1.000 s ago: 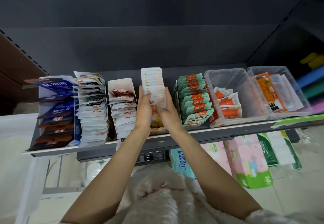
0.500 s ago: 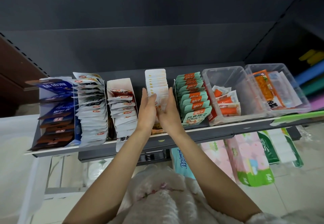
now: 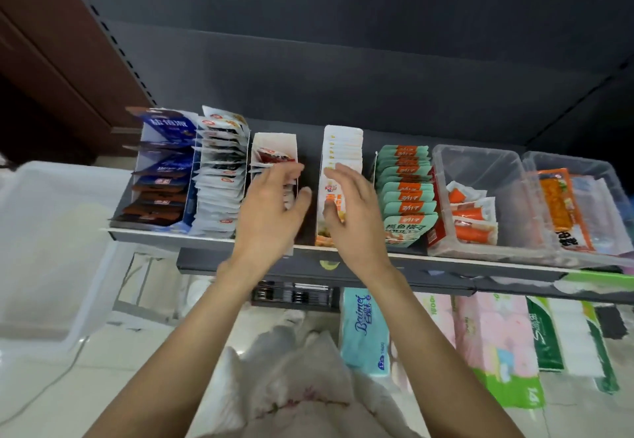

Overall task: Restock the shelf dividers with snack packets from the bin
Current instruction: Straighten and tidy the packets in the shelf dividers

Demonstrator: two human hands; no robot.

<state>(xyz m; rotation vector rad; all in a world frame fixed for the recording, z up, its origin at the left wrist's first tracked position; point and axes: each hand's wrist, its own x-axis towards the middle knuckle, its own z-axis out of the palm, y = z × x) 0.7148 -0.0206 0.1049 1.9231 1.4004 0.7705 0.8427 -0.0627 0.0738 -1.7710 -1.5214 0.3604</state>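
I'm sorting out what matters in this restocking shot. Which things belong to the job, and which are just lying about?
Part of the job:
- left hand
- right hand
- white packet row
- red-and-white packet row
- green packet row
- large clear bin

Just lying about:
- blue tissue pack
- pink tissue pack
- green tissue pack

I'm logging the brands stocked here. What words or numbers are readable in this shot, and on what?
"Beaimei": blue tissue pack under the shelf.
"14": pink and green tissue pack, near its bottom edge.
Green packets: Chinese print, upside down to the camera; too blurred to read surely.
Dark blue packets, white packets, orange packet in the clear bin: print too small or blurred.
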